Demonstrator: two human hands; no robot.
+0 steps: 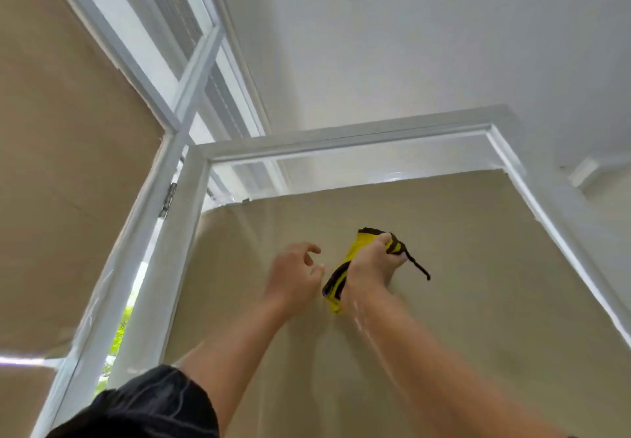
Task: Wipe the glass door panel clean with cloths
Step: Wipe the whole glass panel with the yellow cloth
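Observation:
The glass door panel [461, 301] fills the lower right of the head view, backed by tan paper and set in a white frame [341, 140]. My right hand [370, 267] is raised against the glass and grips a bunched yellow cloth with black trim [362, 243]; a black strap of it dangles to the right. My left hand [295, 273] hovers just left of the cloth, fingers loosely curled and holding nothing. Whether it touches the glass I cannot tell.
A second paper-covered door leaf [68, 164] stands open at the left, hinged at a white post with a metal hinge [169, 200]. Green foliage shows through the gap at lower left [119, 335]. White ceiling and wall lie above.

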